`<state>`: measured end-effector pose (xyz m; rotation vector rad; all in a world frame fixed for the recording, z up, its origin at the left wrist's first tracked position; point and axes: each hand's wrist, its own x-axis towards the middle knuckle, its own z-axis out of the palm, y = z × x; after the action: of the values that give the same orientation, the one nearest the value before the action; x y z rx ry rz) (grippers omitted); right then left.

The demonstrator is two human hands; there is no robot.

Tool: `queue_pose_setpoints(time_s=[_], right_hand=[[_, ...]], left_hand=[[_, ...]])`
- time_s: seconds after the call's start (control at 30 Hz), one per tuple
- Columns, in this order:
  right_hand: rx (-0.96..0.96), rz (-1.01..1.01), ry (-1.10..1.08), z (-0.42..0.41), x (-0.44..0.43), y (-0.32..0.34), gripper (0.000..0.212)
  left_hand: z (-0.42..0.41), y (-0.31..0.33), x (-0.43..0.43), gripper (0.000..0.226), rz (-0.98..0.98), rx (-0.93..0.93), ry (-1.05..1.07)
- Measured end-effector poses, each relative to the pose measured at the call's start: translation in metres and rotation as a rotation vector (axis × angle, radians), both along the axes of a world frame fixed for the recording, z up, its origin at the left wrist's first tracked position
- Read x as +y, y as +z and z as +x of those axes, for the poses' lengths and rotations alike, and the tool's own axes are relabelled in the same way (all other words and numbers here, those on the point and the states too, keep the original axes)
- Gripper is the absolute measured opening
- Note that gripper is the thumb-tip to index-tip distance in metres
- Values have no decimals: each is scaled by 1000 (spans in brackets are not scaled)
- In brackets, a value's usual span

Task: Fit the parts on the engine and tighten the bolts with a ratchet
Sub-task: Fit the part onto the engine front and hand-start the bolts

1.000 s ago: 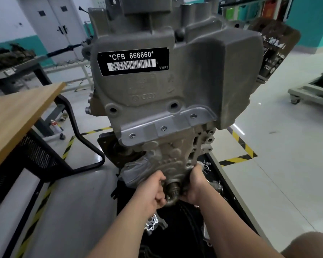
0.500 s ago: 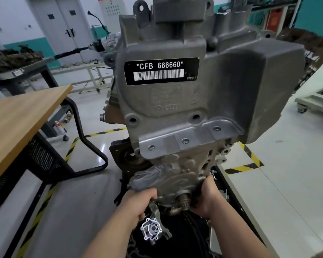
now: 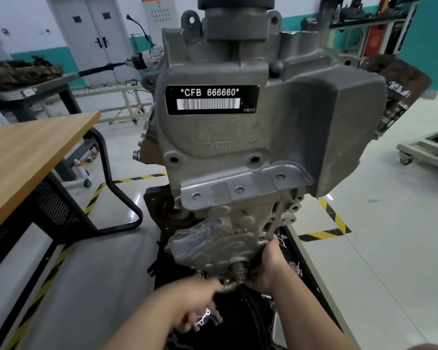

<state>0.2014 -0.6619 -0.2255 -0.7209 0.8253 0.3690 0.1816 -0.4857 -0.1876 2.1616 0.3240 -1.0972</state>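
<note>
Right grip [image 3: 268, 270] wrapped on the lower right edge of the cast cover [image 3: 213, 248] at the near bottom of the engine [image 3: 238, 137], fingers behind it and out of sight, pressing it against the block beside the stub shaft [image 3: 239, 270]; left grip [image 3: 195, 303] lower and nearer, blurred, fingers curled downward over a small bright flanged part [image 3: 204, 317] on the dark tray [image 3: 311, 281], grasping or merely touching impossible to tell; step in hand judged as fitting: cover held in place, next piece or bolt being fetched; next move calls for keeping the cover seated while bolts start by hand in its holes, ratchet only afterwards; no ratchet or bolts to be made out anywhere, tray contents dark and cluttered, bottom of the cover hidden by wrists; further up, black label [image 3: 212, 99] reading *CFB 666660* on the grey casting, top of the engine cut off by the frame edge; wooden table [image 3: 31, 152] to the left, well apart, yellow-black floor tape [image 3: 331, 223] beyond.
</note>
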Motion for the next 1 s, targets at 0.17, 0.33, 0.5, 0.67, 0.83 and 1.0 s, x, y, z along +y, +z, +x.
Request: queue_pose_setpoints(time_s=[0.17,0.33,0.5,0.67,0.83,1.0], right_hand=[[-10,-28,31,-1,-3,-2,95],[-30,1,52,-4,-6,4,95],[-35,-150,56,-8,-8,5,98],[-56,-142,13,-9,-16,11,95],[-117,-141,139,-14,-19,13,94],[-157,-987,325,-34,-36,25,53]], left_hand=[[4,-11,-75,27,2,-622,-141],[5,-8,-81,43,45,-764,-187],[1,7,-112,31,-614,-117,584],[1,25,-121,32,-835,3,770],[0,29,-119,29,-887,33,736],[-2,32,-117,30,-902,64,703]])
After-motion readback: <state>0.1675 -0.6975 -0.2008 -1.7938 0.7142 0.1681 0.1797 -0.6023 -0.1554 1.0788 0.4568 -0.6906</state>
